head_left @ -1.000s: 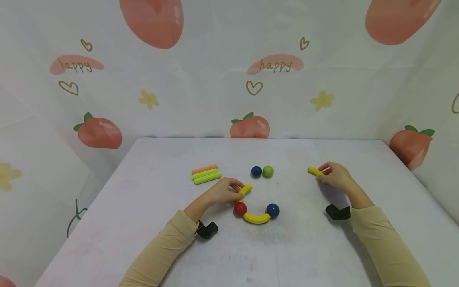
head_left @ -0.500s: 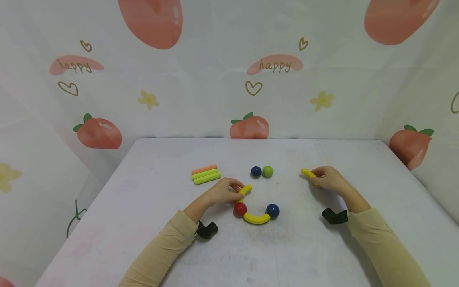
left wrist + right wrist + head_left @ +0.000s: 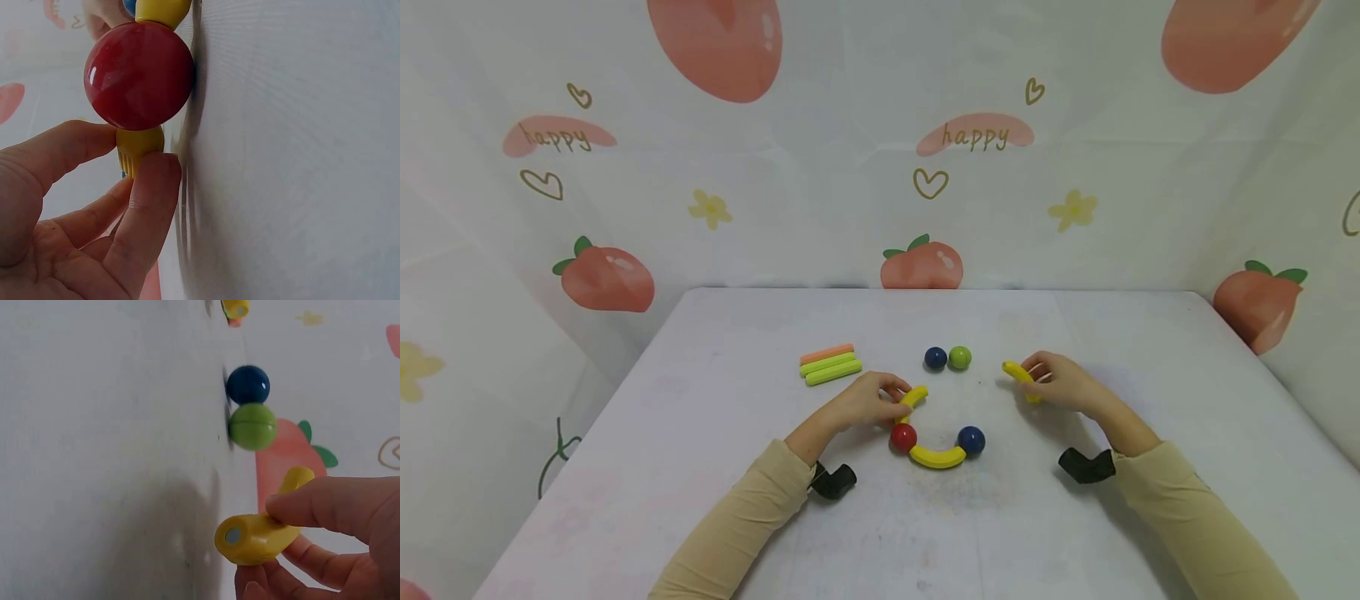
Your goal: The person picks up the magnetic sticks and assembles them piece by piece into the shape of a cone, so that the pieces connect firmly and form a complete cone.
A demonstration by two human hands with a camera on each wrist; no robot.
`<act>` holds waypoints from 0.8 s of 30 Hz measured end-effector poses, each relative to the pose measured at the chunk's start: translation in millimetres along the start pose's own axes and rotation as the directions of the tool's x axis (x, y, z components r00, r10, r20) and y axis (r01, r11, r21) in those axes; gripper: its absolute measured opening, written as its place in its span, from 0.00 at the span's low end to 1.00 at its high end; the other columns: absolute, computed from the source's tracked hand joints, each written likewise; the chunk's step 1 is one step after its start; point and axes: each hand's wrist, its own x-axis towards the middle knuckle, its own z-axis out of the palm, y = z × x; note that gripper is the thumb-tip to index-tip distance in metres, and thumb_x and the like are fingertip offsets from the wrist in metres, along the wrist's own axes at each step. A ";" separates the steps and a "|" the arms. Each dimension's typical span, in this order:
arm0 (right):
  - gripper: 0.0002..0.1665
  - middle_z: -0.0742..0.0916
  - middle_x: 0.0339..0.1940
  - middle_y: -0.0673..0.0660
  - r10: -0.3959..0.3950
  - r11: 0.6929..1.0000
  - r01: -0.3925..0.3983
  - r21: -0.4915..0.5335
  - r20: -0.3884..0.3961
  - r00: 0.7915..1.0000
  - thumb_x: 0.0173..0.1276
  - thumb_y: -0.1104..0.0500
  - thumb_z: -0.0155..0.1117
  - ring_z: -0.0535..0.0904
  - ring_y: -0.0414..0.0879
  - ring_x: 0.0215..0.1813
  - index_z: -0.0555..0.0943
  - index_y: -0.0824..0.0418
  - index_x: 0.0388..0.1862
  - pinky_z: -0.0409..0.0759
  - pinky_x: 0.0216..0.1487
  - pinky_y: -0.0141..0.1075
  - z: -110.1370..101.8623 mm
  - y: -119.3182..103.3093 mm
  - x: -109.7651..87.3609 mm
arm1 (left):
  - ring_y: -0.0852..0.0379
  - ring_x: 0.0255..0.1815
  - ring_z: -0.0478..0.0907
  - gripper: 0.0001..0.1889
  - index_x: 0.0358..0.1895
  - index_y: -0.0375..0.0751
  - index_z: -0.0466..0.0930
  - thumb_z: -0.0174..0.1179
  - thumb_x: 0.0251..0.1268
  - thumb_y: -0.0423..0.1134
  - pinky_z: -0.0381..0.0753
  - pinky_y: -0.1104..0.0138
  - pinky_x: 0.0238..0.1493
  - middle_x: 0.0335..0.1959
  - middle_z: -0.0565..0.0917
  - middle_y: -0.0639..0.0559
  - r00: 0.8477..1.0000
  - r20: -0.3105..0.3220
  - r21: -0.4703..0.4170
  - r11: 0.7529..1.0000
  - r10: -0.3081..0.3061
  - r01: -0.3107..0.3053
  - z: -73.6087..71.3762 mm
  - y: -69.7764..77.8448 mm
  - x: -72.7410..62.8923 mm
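My left hand (image 3: 867, 400) pinches a curved yellow magnetic stick (image 3: 914, 396) between thumb and fingers. Its near end meets a red ball (image 3: 903, 438). From that ball a second curved yellow stick (image 3: 937, 457) runs to a blue ball (image 3: 972, 441), forming an open curve on the table. My right hand (image 3: 1063, 383) holds another curved yellow stick (image 3: 259, 537) above the table, to the right of that curve. In the right wrist view a grey disc shows in the end of this stick, and the thumb lies across its middle.
Behind the curve, a dark blue ball (image 3: 936, 358) and a green ball (image 3: 960, 357) sit side by side. At the back left lie two lime sticks (image 3: 833, 372) and an orange stick (image 3: 827, 354). A printed curtain hangs behind the white table (image 3: 737, 325).
My right hand has moved left, and slightly nearer to me, with its yellow stick, towards the curve. The left hand and the pieces on the table stay where they were.
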 end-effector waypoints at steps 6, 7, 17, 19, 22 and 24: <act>0.17 0.81 0.42 0.68 -0.033 0.999 0.032 0.023 0.028 0.999 0.62 0.62 0.61 0.78 0.51 0.42 0.71 0.70 0.46 0.77 0.39 0.34 8.4 -4.6 1.4 | 0.61 0.28 0.76 0.19 0.54 0.39 0.76 0.62 0.58 0.37 0.78 0.72 0.30 0.44 0.80 0.45 1.000 0.001 -0.003 1.000 0.001 -0.001 0.2 0.4 -0.5; 0.17 0.81 0.42 0.67 -0.034 0.999 0.033 0.026 0.034 0.999 0.62 0.62 0.61 0.78 0.50 0.42 0.71 0.70 0.46 0.77 0.39 0.34 9.5 -5.2 1.3 | 0.61 0.28 0.76 0.19 0.54 0.39 0.76 0.62 0.58 0.37 0.78 0.72 0.30 0.44 0.80 0.45 1.000 0.001 0.000 1.000 0.001 -0.001 0.2 0.4 -0.5; 0.21 0.81 0.42 0.65 -0.049 0.998 0.045 0.050 0.078 0.996 0.62 0.60 0.63 0.77 0.47 0.39 0.69 0.69 0.49 0.77 0.36 0.33 18.1 -11.3 -1.2 | 0.61 0.29 0.75 0.19 0.54 0.40 0.76 0.62 0.58 0.38 0.77 0.72 0.30 0.44 0.79 0.46 1.000 0.000 0.018 1.000 0.002 -0.002 0.3 1.1 -0.5; 0.21 0.81 0.42 0.65 -0.062 0.997 0.058 0.057 0.082 0.995 0.62 0.60 0.63 0.78 0.48 0.39 0.69 0.69 0.50 0.78 0.37 0.33 19.2 -12.1 -1.8 | 0.61 0.29 0.75 0.19 0.54 0.40 0.76 0.62 0.58 0.38 0.77 0.72 0.30 0.44 0.79 0.46 1.000 0.000 0.016 1.000 0.001 -0.001 0.4 1.0 -0.5; 0.22 0.81 0.42 0.65 -0.065 0.995 0.057 0.083 0.092 0.994 0.62 0.59 0.63 0.79 0.48 0.40 0.69 0.69 0.50 0.79 0.37 0.34 20.9 -13.1 -2.5 | 0.61 0.29 0.75 0.19 0.54 0.40 0.76 0.62 0.58 0.38 0.77 0.72 0.30 0.44 0.79 0.46 1.000 0.003 0.015 1.000 0.006 -0.006 0.6 0.5 -0.2; 0.23 0.81 0.41 0.65 -0.060 0.993 0.049 0.104 0.105 0.993 0.62 0.59 0.64 0.80 0.48 0.40 0.68 0.69 0.51 0.80 0.36 0.34 22.1 -14.1 -3.0 | 0.61 0.29 0.76 0.19 0.54 0.39 0.76 0.62 0.58 0.38 0.77 0.72 0.30 0.44 0.79 0.46 1.000 0.005 0.013 1.000 0.006 -0.006 0.8 0.0 0.2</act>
